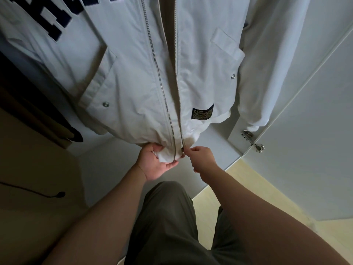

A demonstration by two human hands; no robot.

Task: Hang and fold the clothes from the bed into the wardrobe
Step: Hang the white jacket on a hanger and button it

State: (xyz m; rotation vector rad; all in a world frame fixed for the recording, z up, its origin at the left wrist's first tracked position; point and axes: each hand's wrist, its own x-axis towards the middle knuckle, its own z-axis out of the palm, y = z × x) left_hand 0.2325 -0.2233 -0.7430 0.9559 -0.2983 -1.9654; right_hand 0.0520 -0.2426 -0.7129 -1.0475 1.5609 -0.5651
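A white zip-up jacket [133, 73] with dark blue lettering hangs inside the wardrobe, its front open along a metal zipper [164, 96]. My left hand [154, 163] grips the bottom hem of the jacket's left front panel, fingers curled around the bunched fabric. My right hand [200, 159] pinches the bottom end of the zipper on the other panel, right beside the left hand. A small dark label [202, 112] is sewn near the hem.
The open white wardrobe door [305, 131] stands at the right, with a metal hinge [252, 140] on its inner edge. The white wardrobe floor [114, 159] lies below the jacket. Another dark-edged garment [63, 129] hangs at the left. A black cable [38, 194] lies on the floor.
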